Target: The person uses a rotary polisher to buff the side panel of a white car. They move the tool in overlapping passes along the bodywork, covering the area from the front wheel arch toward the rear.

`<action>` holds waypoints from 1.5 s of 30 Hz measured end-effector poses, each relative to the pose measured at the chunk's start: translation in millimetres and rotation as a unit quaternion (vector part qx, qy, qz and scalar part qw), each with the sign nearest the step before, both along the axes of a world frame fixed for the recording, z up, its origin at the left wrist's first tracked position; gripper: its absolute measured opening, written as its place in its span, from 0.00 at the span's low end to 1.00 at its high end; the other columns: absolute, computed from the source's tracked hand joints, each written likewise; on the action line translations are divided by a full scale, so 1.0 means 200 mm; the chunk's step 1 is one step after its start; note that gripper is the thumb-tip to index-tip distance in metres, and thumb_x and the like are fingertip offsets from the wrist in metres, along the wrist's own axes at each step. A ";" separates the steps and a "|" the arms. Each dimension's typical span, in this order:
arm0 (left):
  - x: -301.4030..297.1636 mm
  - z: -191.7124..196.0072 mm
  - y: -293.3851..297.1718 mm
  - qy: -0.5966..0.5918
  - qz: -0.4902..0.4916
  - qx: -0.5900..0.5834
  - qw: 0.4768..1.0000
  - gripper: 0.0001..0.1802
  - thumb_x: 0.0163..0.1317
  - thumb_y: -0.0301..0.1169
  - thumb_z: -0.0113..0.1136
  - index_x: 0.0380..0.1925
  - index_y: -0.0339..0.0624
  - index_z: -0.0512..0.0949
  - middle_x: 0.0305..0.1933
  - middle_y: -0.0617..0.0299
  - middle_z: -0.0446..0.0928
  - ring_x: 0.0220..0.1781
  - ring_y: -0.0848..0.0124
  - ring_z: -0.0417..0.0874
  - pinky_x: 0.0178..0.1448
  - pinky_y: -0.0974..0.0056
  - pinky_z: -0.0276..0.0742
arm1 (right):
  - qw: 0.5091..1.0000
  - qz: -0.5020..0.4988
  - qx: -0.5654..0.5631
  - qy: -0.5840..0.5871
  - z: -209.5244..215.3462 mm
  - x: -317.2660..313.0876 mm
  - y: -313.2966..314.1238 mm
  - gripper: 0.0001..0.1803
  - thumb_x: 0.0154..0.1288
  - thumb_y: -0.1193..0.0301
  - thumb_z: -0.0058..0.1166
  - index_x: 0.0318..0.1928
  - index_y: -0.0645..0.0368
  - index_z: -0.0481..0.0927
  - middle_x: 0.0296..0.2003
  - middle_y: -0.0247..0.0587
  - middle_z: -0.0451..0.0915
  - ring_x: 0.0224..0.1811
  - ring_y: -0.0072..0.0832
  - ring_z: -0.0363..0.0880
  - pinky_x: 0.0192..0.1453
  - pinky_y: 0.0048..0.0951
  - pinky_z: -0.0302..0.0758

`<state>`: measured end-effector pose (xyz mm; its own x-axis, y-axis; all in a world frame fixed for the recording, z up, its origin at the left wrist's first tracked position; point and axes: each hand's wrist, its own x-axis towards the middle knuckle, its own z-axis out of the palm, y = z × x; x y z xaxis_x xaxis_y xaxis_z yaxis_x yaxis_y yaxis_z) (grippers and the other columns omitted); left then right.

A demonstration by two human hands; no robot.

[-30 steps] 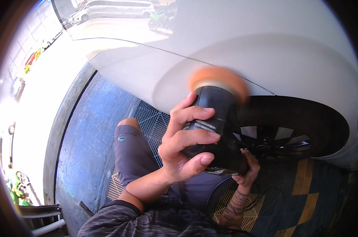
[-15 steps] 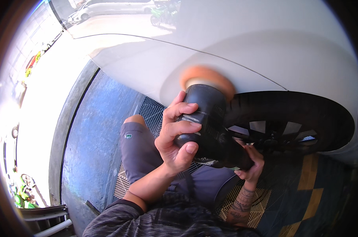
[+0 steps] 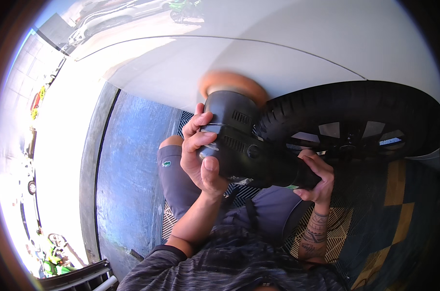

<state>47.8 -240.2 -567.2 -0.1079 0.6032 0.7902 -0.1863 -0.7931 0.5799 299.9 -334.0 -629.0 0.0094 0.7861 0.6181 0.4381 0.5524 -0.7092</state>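
Observation:
A black power polisher [image 3: 244, 140] is held between my two hands. Its orange foam pad [image 3: 232, 83], blurred by spinning, rests against the white car panel [image 3: 288, 63] just beside the wheel arch. My left hand [image 3: 200, 155] wraps around the side of the polisher's head, fingers curled over it. My right hand [image 3: 319, 177] grips the rear end of the body. Close to the right of the polisher is the black tire [image 3: 317, 106] with its dark spoked wheel [image 3: 348, 140].
Patterned floor tiles [image 3: 394, 218] lie under the car and to my right. On the left are a blue floor strip [image 3: 132, 169] and a grey curb [image 3: 90, 179]. Farther out, a green motorcycle [image 3: 55, 252] stands in bright sunlight. A dark rack-like object [image 3: 79, 274] sits at lower left.
The polisher and both hands have shifted relative to the car, the pad moving left along the panel away from the tire. The view has also turned slightly. Both hands keep their grip.

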 end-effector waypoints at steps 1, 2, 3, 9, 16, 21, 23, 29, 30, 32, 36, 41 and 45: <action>-0.01 0.00 0.01 -0.004 -0.005 -0.001 1.000 0.20 0.70 0.48 0.46 0.50 0.46 0.72 0.64 0.46 0.67 0.76 0.45 0.56 0.78 0.41 0.47 | 1.000 0.000 0.001 0.004 0.00 -0.02 0.00 0.39 0.34 0.54 0.67 0.49 0.66 0.84 0.31 0.43 0.80 0.36 0.36 0.75 0.45 0.39 0.73; -0.01 -0.01 0.01 -0.010 -0.008 -0.001 1.000 0.20 0.70 0.48 0.46 0.50 0.46 0.72 0.64 0.47 0.67 0.76 0.45 0.56 0.78 0.41 0.47 | 1.000 0.001 0.003 0.005 0.01 -0.02 0.01 0.39 0.33 0.54 0.67 0.49 0.66 0.84 0.31 0.43 0.80 0.36 0.36 0.75 0.45 0.39 0.73; -0.01 0.00 0.02 -0.033 -0.008 -0.005 0.999 0.21 0.69 0.49 0.49 0.48 0.45 0.74 0.63 0.45 0.69 0.75 0.45 0.58 0.78 0.40 0.47 | 1.000 -0.001 0.003 -0.001 0.01 -0.03 0.02 0.39 0.33 0.54 0.67 0.49 0.66 0.84 0.31 0.43 0.80 0.36 0.37 0.75 0.45 0.39 0.73; -0.01 0.01 0.04 -0.086 -0.009 -0.019 0.996 0.23 0.66 0.51 0.56 0.44 0.42 0.78 0.60 0.43 0.72 0.73 0.46 0.62 0.77 0.40 0.47 | 1.000 -0.006 0.009 -0.027 0.02 -0.05 0.03 0.39 0.34 0.53 0.67 0.49 0.66 0.84 0.31 0.43 0.80 0.36 0.37 0.75 0.44 0.40 0.73; -0.07 -0.01 0.08 -0.086 -0.007 -0.021 0.996 0.24 0.65 0.52 0.55 0.43 0.41 0.78 0.58 0.43 0.74 0.68 0.54 0.68 0.79 0.41 0.46 | 0.999 -0.006 -0.008 -0.035 0.01 -0.10 0.04 0.40 0.34 0.54 0.68 0.49 0.67 0.83 0.34 0.45 0.81 0.36 0.36 0.76 0.43 0.37 0.74; -0.13 -0.03 0.10 -0.073 -0.010 -0.029 0.997 0.22 0.65 0.50 0.53 0.44 0.43 0.77 0.59 0.44 0.73 0.70 0.51 0.65 0.79 0.40 0.47 | 0.998 0.000 -0.026 -0.059 0.02 -0.14 0.06 0.42 0.40 0.48 0.67 0.52 0.70 0.80 0.35 0.51 0.79 0.37 0.42 0.79 0.48 0.41 0.75; -0.18 -0.04 0.12 -0.037 -0.019 -0.023 0.999 0.19 0.67 0.47 0.47 0.48 0.46 0.74 0.62 0.46 0.69 0.75 0.44 0.58 0.77 0.39 0.49 | 0.997 -0.004 -0.023 -0.073 0.03 -0.16 0.07 0.43 0.40 0.48 0.66 0.52 0.70 0.80 0.34 0.50 0.79 0.36 0.42 0.78 0.48 0.42 0.75; -0.25 -0.02 0.15 -0.027 -0.004 -0.032 0.999 0.20 0.68 0.48 0.46 0.48 0.46 0.74 0.61 0.45 0.70 0.74 0.43 0.59 0.77 0.40 0.50 | 0.998 -0.012 -0.036 -0.059 0.04 -0.25 0.10 0.43 0.40 0.47 0.65 0.51 0.70 0.81 0.31 0.49 0.78 0.34 0.41 0.76 0.45 0.43 0.73; -0.26 -0.02 0.16 -0.027 -0.004 -0.033 0.999 0.20 0.68 0.48 0.46 0.48 0.46 0.74 0.61 0.45 0.70 0.74 0.43 0.59 0.77 0.40 0.50 | 0.997 -0.014 -0.035 -0.062 0.04 -0.27 0.11 0.43 0.40 0.46 0.65 0.51 0.70 0.81 0.30 0.49 0.78 0.34 0.41 0.75 0.45 0.43 0.73; -0.28 -0.03 0.17 -0.027 -0.005 -0.036 0.999 0.20 0.68 0.49 0.46 0.47 0.46 0.74 0.61 0.44 0.71 0.74 0.43 0.60 0.77 0.40 0.51 | 0.997 -0.019 -0.034 -0.069 0.04 -0.30 0.12 0.43 0.40 0.46 0.65 0.50 0.70 0.81 0.30 0.49 0.78 0.33 0.41 0.74 0.45 0.43 0.72; -0.30 -0.01 0.19 -0.085 -0.001 -0.062 0.994 0.25 0.63 0.52 0.56 0.42 0.40 0.79 0.58 0.44 0.75 0.69 0.51 0.68 0.78 0.40 0.48 | 0.997 0.006 -0.028 -0.073 0.07 -0.33 0.13 0.41 0.36 0.59 0.70 0.56 0.65 0.81 0.39 0.49 0.81 0.37 0.37 0.81 0.44 0.34 0.77; -0.35 0.00 0.23 -0.083 -0.003 -0.056 0.995 0.24 0.64 0.52 0.55 0.42 0.40 0.79 0.58 0.43 0.75 0.70 0.48 0.67 0.78 0.40 0.49 | 0.997 0.004 -0.040 -0.059 0.08 -0.39 0.14 0.42 0.37 0.59 0.71 0.57 0.64 0.80 0.39 0.49 0.81 0.37 0.36 0.80 0.43 0.34 0.77; -0.39 0.00 0.26 -0.099 -0.005 -0.075 0.992 0.24 0.64 0.51 0.55 0.42 0.39 0.78 0.58 0.43 0.75 0.70 0.46 0.66 0.77 0.41 0.51 | 0.999 0.004 -0.042 -0.033 0.09 -0.46 0.15 0.41 0.37 0.60 0.71 0.57 0.64 0.80 0.39 0.48 0.81 0.36 0.35 0.80 0.42 0.33 0.77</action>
